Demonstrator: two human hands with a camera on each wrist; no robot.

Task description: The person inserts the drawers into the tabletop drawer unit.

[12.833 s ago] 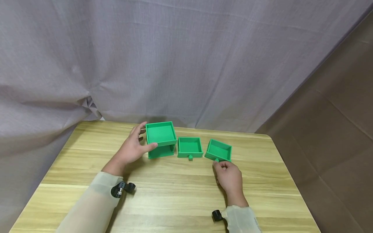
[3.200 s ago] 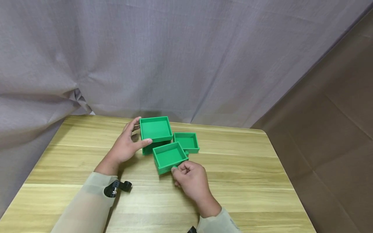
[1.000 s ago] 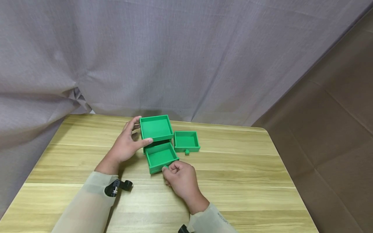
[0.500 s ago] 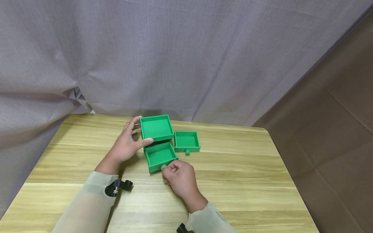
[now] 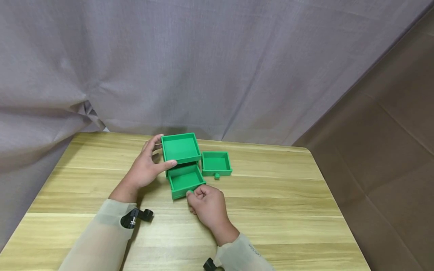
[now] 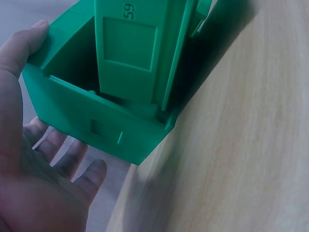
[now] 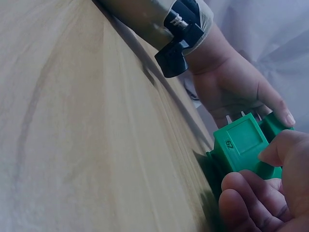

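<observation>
Both grips on green drawer unit [image 5: 180,148]

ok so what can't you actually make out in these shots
- Knob of the drawer: in the head view the right hand covers it.
- How deep the drawer sits in the cabinet: the cabinet's top tray hides the slot in the head view.
- Right wrist view: fingers block most of the drawer front; its small raised number is unreadable.
- Second drawer: only in the head view.

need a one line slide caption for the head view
Left hand steadies a green drawer case while the right hand pinches a half-inserted drawer's knob.
</observation>
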